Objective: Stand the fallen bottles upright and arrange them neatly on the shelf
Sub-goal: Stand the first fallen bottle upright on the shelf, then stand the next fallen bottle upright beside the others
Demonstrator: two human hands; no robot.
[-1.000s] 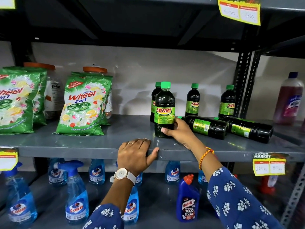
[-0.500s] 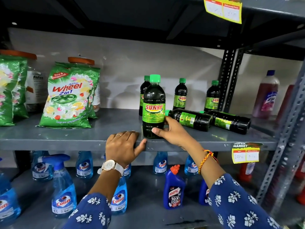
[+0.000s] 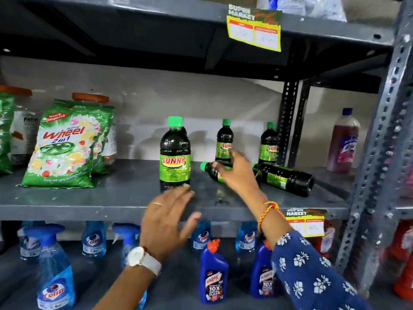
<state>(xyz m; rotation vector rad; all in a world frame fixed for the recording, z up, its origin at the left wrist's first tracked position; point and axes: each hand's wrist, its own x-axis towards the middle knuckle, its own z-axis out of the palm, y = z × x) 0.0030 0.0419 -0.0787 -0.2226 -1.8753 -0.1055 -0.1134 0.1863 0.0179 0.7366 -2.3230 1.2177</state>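
Grey metal shelf (image 3: 89, 204). Front: one Sunny bottle (image 3: 175, 153), upright, green cap. Rear: two more upright bottles (image 3: 224, 142) (image 3: 269, 144). Two fallen bottles: the nearer (image 3: 211, 171) on its side, cap leftward, under the right hand (image 3: 237, 173), fingers spread over it, grip not clear; the farther (image 3: 288, 179) on its side, just beside. Left hand (image 3: 166, 220) open, blurred, at the shelf edge, apart from the front bottle. Left: Wheel packet (image 3: 63, 148). Below: Colin sprays (image 3: 55, 283), Harpic bottle (image 3: 213, 278).

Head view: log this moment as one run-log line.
right hand closing on nearer fallen bottle | left hand open, empty | front Sunny bottle upright | second fallen bottle lying
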